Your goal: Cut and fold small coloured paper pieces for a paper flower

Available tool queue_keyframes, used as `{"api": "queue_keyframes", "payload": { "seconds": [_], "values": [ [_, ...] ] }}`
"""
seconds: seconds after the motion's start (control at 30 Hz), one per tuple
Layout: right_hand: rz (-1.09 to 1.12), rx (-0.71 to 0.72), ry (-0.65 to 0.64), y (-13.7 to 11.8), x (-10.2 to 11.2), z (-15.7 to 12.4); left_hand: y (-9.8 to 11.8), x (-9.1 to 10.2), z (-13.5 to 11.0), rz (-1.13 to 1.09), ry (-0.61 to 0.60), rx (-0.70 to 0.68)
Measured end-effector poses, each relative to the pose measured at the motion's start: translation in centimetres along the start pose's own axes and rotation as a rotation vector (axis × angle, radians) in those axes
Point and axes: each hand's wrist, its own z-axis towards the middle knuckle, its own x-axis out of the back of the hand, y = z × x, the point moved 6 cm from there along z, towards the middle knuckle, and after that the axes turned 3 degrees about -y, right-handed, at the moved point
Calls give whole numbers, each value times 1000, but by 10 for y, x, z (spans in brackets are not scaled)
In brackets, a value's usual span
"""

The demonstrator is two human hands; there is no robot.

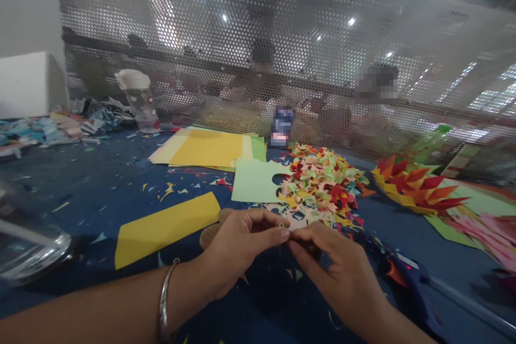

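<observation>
1. Both hands meet on the near side of the pile of folded paper bits (322, 188). The left hand (242, 247) and right hand (338, 274) are pinched shut, fingertips together on a tiny paper piece (285, 227) that the fingers mostly hide.
2. That piece sits mid-scene, just over the blue tabletop (100, 188), right beside the pile.
3. Risk imo: it's so small that a slack pinch could drop it among the scraps, and it'd be hard to spot.
4. The glue gun (397, 274) lies just right of the right hand, so a careless wrist could knock it.

Left hand (237, 247); right hand (338, 274); fingertips (284, 234) together
</observation>
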Motion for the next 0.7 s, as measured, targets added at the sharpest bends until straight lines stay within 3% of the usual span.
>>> {"api": "queue_keyframes", "payload": {
  "seconds": [0.7],
  "values": [
    [50, -38, -7, 1, 3, 2, -2, 0, 1, -23, -15, 52]
  ]
}}
